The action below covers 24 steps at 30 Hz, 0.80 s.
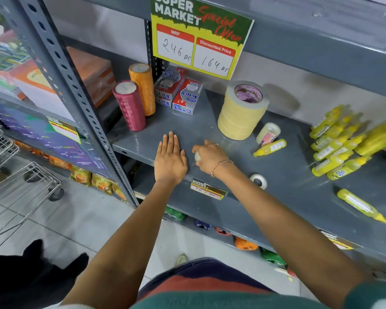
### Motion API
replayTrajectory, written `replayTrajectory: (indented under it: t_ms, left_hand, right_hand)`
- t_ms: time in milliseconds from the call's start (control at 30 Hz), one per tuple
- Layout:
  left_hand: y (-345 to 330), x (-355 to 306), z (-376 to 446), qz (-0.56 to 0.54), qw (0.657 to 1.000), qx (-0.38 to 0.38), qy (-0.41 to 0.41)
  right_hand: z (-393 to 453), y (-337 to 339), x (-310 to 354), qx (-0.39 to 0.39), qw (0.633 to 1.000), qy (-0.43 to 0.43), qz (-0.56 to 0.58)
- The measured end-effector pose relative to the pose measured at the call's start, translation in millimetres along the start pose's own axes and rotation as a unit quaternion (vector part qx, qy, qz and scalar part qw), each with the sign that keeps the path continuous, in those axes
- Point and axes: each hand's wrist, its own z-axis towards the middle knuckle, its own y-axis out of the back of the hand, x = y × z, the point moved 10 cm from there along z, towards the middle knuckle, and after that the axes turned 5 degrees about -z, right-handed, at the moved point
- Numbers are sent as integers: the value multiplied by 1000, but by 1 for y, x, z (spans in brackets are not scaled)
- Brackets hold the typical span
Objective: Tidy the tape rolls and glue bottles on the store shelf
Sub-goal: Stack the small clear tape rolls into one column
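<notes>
— Right, what have we got at the shelf [288, 175]?

— Left hand [170, 158] lies flat, palm down near the front edge, fingers straight and together, holding nothing. I'd call it a brace while the other one works.

— And the right hand [210, 156]?

— Curled over a small pale object [197, 156], fingers wrapped round it, knuckles up. Only a sliver peeks out by the thumb, so I can't say whether it's a tape roll or something else.

— Where's the rest of the stock?

— Beyond the right fingertips stands the masking tape stack [243, 110], upright, which is why it looks settled. Just past it, a clear tape roll [268, 132] tipped on its side, touching or nearly touching a loose glue bottle [270, 147] lying flat. Behind the right wrist, a small white tape roll [259, 180] sits alone.

— And the glue?

— Far out to the wrist side, a heap of yellow glue bottles [337, 143], all lying down, plus one stray bottle [361, 206] near the shelf lip. Beyond the left fingertips, a red ribbon roll [129, 105] and an orange ribbon roll [143, 89] stand upright beside the staple boxes [178, 92].

— Verdict?

— Plenty left to straighten, I'd judge.
</notes>
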Motion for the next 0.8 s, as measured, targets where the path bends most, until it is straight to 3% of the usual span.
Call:
replayTrajectory:
  t_ms: [233,800]
  left_hand:
    - [0,0,0,5,1000,-4,3]
    - [2,-1,-2,11,1000,4,3]
  right_hand:
    - [-50,2,-68,-2,998,-61,8]
    - [-48,-14,-55,-12,998,-53,16]
